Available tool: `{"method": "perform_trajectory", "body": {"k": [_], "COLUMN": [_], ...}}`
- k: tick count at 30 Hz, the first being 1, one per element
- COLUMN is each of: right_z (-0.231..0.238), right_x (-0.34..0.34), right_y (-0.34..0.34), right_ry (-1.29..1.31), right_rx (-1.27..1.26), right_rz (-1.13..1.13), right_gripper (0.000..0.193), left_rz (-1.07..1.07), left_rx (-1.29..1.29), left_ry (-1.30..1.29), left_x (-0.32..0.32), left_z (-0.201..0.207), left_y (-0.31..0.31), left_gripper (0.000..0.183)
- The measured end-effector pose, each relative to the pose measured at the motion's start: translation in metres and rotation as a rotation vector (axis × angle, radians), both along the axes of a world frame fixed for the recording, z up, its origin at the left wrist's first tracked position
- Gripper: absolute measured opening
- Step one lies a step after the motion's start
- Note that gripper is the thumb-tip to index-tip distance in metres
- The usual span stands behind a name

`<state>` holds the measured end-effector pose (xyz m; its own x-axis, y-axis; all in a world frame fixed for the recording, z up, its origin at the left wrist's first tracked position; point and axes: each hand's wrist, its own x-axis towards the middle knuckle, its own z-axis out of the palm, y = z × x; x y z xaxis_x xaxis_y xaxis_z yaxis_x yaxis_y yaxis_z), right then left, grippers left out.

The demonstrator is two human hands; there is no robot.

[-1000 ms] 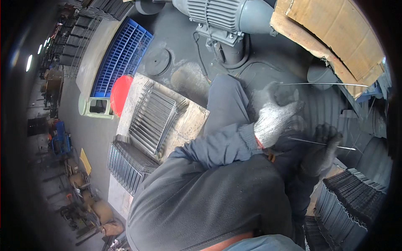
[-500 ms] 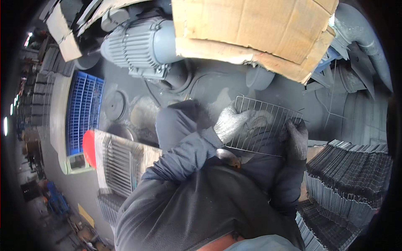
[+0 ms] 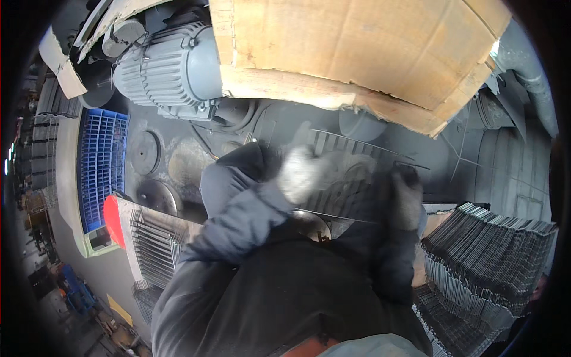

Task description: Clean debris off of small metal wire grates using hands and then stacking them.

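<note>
A thin rectangular wire rack [image 3: 343, 146], blurred by motion, is held over my lap below the cardboard. My right hand [image 3: 408, 199], in a grey glove with dark fingertips, is closed on its right end. At the rack's left end is my left hand [image 3: 297, 174], in a pale grey glove. Its fingers are smeared, so whether they grip the wire cannot be told.
Stacks of wire racks [image 3: 488, 256] stand at my right. More racks [image 3: 154, 241] lie at my left beside a red disc [image 3: 113, 221] and a blue plastic crate [image 3: 104, 169]. Ahead are a grey motor [image 3: 169, 68] and a large cardboard sheet [image 3: 357, 44].
The view has shifted, so most surroundings sit further left. The rack and my left hand are now smeared by motion, while my right hand stays at the rack's right end.
</note>
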<state>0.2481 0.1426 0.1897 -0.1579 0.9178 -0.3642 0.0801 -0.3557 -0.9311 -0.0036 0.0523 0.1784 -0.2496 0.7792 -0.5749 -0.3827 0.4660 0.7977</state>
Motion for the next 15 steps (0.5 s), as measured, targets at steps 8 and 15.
{"method": "perform_trajectory", "body": {"k": [8, 15], "right_z": [-0.016, -0.026], "right_x": [-0.050, 0.018], "right_y": [-0.006, 0.007], "right_ry": [-0.102, 0.136], "right_rx": [0.011, -0.012], "right_rz": [0.053, -0.002], "right_gripper": [0.011, 0.028], "left_rz": [0.145, -0.065], "left_rx": [-0.111, -0.108], "left_ry": [-0.002, 0.044], "left_x": [-0.043, 0.004], "left_z": [0.010, 0.003], "left_y": [-0.027, 0.013], "left_gripper": [0.034, 0.028]}}
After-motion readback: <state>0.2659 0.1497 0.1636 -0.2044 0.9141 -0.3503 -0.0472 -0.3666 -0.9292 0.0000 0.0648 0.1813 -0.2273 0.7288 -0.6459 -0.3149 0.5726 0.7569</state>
